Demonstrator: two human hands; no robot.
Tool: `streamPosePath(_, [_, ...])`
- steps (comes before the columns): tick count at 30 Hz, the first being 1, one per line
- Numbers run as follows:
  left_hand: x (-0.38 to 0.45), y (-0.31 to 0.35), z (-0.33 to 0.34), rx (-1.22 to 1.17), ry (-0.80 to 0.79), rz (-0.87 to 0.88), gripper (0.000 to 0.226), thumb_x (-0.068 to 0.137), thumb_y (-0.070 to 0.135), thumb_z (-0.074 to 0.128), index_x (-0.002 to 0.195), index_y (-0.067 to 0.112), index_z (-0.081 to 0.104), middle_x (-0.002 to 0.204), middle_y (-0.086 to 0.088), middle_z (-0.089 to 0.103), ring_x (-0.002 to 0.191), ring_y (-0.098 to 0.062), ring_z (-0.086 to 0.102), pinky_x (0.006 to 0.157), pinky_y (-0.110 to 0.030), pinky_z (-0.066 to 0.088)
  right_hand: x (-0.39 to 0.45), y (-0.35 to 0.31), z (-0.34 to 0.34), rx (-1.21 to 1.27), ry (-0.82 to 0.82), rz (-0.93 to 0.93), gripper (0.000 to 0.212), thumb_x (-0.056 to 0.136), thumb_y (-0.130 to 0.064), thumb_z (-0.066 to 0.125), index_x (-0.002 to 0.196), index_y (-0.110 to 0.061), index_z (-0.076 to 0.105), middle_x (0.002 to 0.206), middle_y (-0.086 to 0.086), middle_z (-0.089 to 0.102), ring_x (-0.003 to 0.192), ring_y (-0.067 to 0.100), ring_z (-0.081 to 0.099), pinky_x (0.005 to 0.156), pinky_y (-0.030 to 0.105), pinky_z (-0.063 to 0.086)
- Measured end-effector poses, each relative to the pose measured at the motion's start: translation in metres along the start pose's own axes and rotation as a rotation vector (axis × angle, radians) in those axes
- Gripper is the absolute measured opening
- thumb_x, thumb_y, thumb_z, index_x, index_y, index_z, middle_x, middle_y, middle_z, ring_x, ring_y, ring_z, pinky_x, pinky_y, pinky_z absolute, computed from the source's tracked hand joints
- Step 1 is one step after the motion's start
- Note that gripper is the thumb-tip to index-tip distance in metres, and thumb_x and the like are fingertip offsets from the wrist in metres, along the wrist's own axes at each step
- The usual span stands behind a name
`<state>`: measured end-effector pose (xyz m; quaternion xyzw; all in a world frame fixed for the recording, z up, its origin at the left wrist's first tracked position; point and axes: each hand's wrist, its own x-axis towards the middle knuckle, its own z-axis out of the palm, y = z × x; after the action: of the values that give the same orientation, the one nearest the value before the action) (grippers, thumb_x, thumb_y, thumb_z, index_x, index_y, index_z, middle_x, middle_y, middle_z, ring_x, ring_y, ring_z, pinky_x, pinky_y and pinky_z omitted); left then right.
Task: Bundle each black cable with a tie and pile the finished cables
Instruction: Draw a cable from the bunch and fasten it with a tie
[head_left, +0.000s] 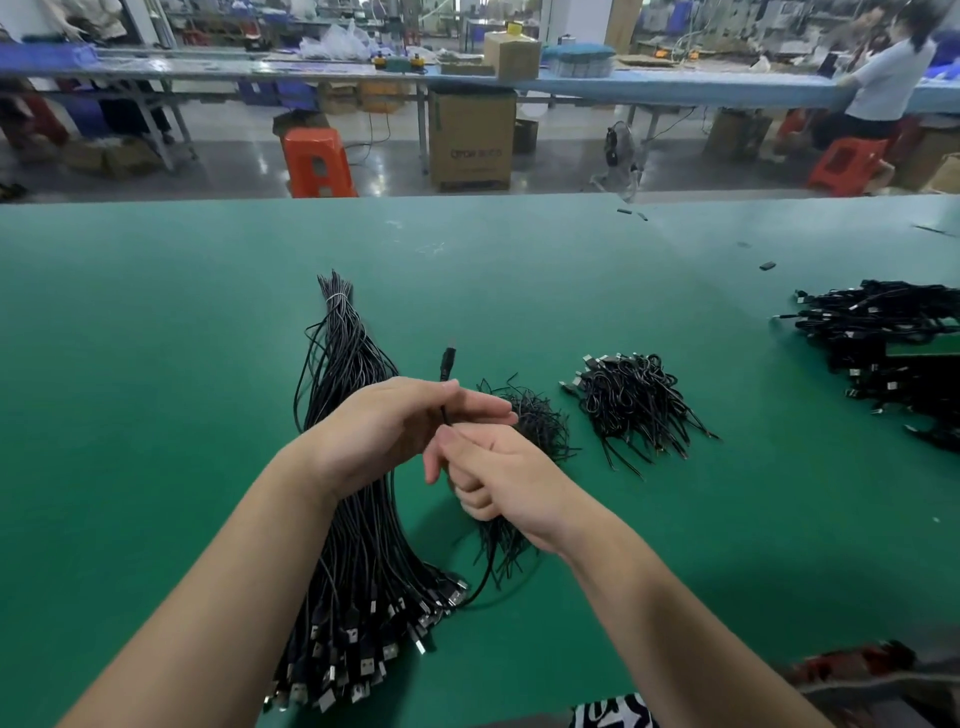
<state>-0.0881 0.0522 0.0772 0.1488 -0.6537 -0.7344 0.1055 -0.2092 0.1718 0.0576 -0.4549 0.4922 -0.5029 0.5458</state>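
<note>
Matte green mat (156, 322) covers the worktable, smooth and faintly scuffed. On it lies a long sheaf of unbundled cables (358, 519), thin glossy black cords bound near the far tips by a pale wire loop, fanning out toward the near edge where rectangular metal USB plugs crowd together. The left hand (384, 431) hovers above this sheaf, fingers curled and pinching a single black cable (445, 374) whose small barrel plug points upward past the fingertips; the cord runs down between both hands and curves along the mat to a USB plug beside the sheaf. The right hand (498, 473) sits just under the left, its fingers curled around that same cord and some thin strands. Beneath and beyond it sits a tangled heap of twist ties (535, 421), short, wiry and black. To the right, well apart, a pile of finished cables (634, 400) lies in tight looped coils with silver plug ends sticking out. A larger black heap (883, 338) lies at the mat's right edge
</note>
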Motion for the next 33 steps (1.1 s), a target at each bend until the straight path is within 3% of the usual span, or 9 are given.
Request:
streamPosePath(2, [0.000,-0.001,-0.001,-0.083,-0.029,0.009,0.049,0.097,0.033,0.039,0.121,0.004,0.071,0.131,-0.018,0.065,0.125,-0.033,0.060,0.103,-0.036,0.049,0.000,0.001,-0.001,0.121,0.002,-0.006,0.042,0.104,-0.040,0.043,0.073,-0.021,0.063,0.055,-0.007,0.023,0.046,0.011,0.016,0.044,0.022,0.019])
streamPosePath(7, [0.009,0.002,0.016,-0.330,0.166,0.255,0.053,0.102,0.030,0.031,0.102,0.004,0.078,0.114,-0.025,0.071,0.120,-0.036,0.063,0.099,-0.036,0.052,0.001,0.011,0.001,0.596,-0.099,0.079,0.039,0.102,-0.039,0.047,0.068,-0.020,0.048,0.058,-0.006,0.017,0.048,0.009,0.011,0.042,0.019,0.013])
streamPosePath(10, [0.012,0.013,0.023,-0.607,0.321,0.371,0.059,0.106,0.031,0.030,0.075,0.014,0.078,0.076,-0.009,0.075,0.089,-0.027,0.075,0.069,-0.030,0.060,0.004,0.022,0.007,0.805,-0.195,0.134,0.040,0.103,-0.038,0.043,0.067,-0.022,0.046,0.057,-0.008,0.016,0.047,0.009,0.011,0.044,0.020,0.010])
streamPosePath(13, [0.003,0.021,0.021,-0.711,0.176,0.292,0.054,0.104,0.032,0.033,0.071,0.016,0.072,0.055,0.004,0.058,0.041,-0.008,0.056,0.033,-0.015,0.037,0.004,0.028,0.008,0.915,-0.257,0.134,0.038,0.103,-0.035,0.046,0.068,-0.021,0.046,0.055,-0.008,0.019,0.046,0.008,0.015,0.043,0.020,0.012])
streamPosePath(16, [-0.012,0.020,0.010,-0.484,-0.130,0.157,0.049,0.101,0.028,0.032,0.080,0.007,0.071,0.055,-0.006,0.062,0.025,-0.008,0.034,0.031,-0.011,0.027,0.003,0.030,-0.002,0.946,-0.252,0.135,0.037,0.101,-0.033,0.047,0.067,-0.020,0.051,0.052,-0.010,0.024,0.043,0.007,0.018,0.039,0.019,0.016])
streamPosePath(21, [-0.027,0.017,0.002,0.201,-0.275,-0.278,0.048,0.103,0.032,0.043,0.097,-0.008,0.069,0.080,-0.027,0.072,0.047,-0.023,0.066,0.040,-0.022,0.049,0.003,0.027,-0.023,0.846,-0.120,0.150,0.032,0.096,-0.035,0.052,0.068,-0.021,0.056,0.051,-0.011,0.031,0.043,0.006,0.016,0.035,0.016,0.022])
streamPosePath(25, [-0.018,0.006,0.018,0.483,0.125,-0.371,0.047,0.109,0.027,0.036,0.094,-0.004,0.067,0.082,-0.019,0.075,0.066,-0.034,0.073,0.053,-0.032,0.058,0.005,0.024,-0.019,0.757,-0.070,0.105,0.029,0.096,-0.033,0.052,0.072,-0.019,0.056,0.053,-0.010,0.027,0.042,0.006,0.018,0.038,0.018,0.022])
streamPosePath(29, [-0.003,-0.011,0.025,0.533,0.590,-0.097,0.043,0.107,0.030,0.041,0.085,0.011,0.072,0.076,-0.007,0.076,0.083,-0.030,0.074,0.079,-0.043,0.060,0.006,0.030,0.001,0.723,0.008,0.118,0.031,0.097,-0.036,0.050,0.069,-0.022,0.051,0.052,-0.009,0.023,0.043,0.007,0.013,0.038,0.017,0.016])
streamPosePath(33, [0.016,-0.018,0.034,-0.260,0.795,0.120,0.044,0.110,0.028,0.030,0.101,0.000,0.063,0.087,-0.012,0.077,0.087,-0.027,0.076,0.069,-0.029,0.061,0.007,0.043,0.018,0.729,0.006,0.149,0.036,0.097,-0.037,0.050,0.065,-0.022,0.052,0.051,-0.009,0.023,0.041,0.006,0.016,0.038,0.018,0.017])
